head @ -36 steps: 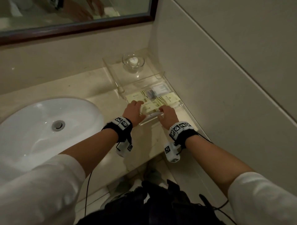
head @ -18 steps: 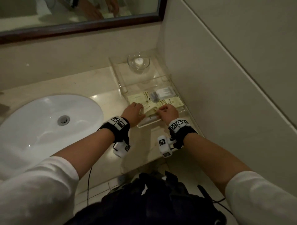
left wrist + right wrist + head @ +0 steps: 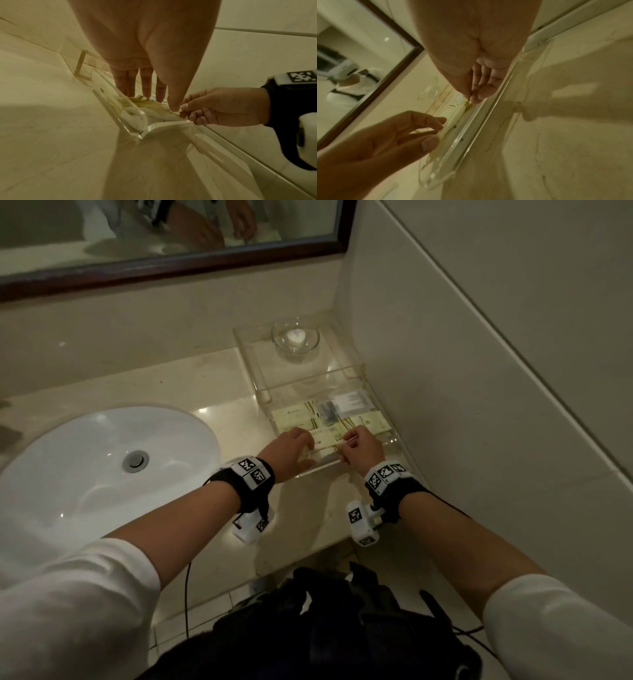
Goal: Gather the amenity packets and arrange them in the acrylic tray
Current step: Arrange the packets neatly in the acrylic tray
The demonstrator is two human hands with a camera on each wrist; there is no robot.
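Right hand (image 3: pixel 361 448) pinches the end of one cream packet (image 3: pixel 329 437) between thumb and forefinger; left hand (image 3: pixel 291 448) has fingers straight, pressing flat on the packets (image 3: pixel 298 419) beside it, gripping nothing. All lie flat at the acrylic tray's (image 3: pixel 394 436) near end, close to its front rim, tray tucked in the counter's (image 3: pixel 212 392) right back corner against the wall. Long axes run roughly across the tray; they look light, thin, floppy and slick, so edge pinches and sliding should work best.

Right hand (image 3: pixel 476 75) pinches a packet (image 3: pixel 459 112) in the acrylic tray (image 3: pixel 471 121).
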